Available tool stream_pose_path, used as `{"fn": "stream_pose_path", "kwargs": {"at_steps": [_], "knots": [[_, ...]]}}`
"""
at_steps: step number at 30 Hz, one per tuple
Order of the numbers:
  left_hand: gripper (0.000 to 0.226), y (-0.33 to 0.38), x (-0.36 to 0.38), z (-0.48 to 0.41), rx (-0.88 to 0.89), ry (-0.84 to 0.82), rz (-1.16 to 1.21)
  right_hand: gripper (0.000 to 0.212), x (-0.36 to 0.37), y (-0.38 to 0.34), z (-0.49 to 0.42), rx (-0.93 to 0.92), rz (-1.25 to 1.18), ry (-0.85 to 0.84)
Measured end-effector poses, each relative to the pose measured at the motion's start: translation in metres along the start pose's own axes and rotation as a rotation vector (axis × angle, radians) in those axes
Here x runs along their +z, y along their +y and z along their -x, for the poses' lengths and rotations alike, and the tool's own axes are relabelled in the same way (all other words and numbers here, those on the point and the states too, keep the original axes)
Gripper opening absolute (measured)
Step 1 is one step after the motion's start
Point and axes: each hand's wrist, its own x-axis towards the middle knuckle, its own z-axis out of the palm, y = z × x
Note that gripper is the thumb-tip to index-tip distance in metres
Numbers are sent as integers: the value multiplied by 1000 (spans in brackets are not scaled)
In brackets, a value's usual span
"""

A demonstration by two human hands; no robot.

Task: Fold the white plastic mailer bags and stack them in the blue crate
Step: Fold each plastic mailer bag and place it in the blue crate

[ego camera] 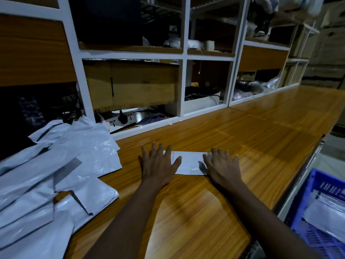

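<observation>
A folded white mailer bag lies flat on the wooden table, forming a small rectangle. My left hand presses on its left end with straight, spread fingers. My right hand presses flat on its right end. A loose pile of unfolded white mailer bags covers the table's left side. The blue crate sits below the table's right edge at the lower right, with folded white bags inside it.
A white-framed shelf unit runs along the back of the table, holding a cardboard box, a power strip and clutter. The wooden tabletop stretches away to the right.
</observation>
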Motion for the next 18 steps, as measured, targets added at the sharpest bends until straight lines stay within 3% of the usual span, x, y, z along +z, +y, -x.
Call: {"fn": "stream_pose_path", "kwargs": {"at_steps": [3, 5, 8, 13, 16, 18], "knots": [[53, 23, 0, 0, -20, 116, 22, 51, -2, -19, -6, 19, -125, 131], [48, 45, 3, -4, -50, 131, 87, 48, -8, -37, -11, 78, -181, 124], [42, 65, 10, -13, -107, 94, 172, 67, -1, -53, -21, 135, -284, 80], [66, 63, 23, -23, -238, -48, 122, 54, 16, -56, -31, 215, -222, 105], [73, 64, 21, -27, -331, -119, 167, 77, 15, -57, -36, 341, -313, 16], [75, 64, 20, -31, -369, -138, 186, 79, 10, -56, -39, 406, -382, 51]]}}
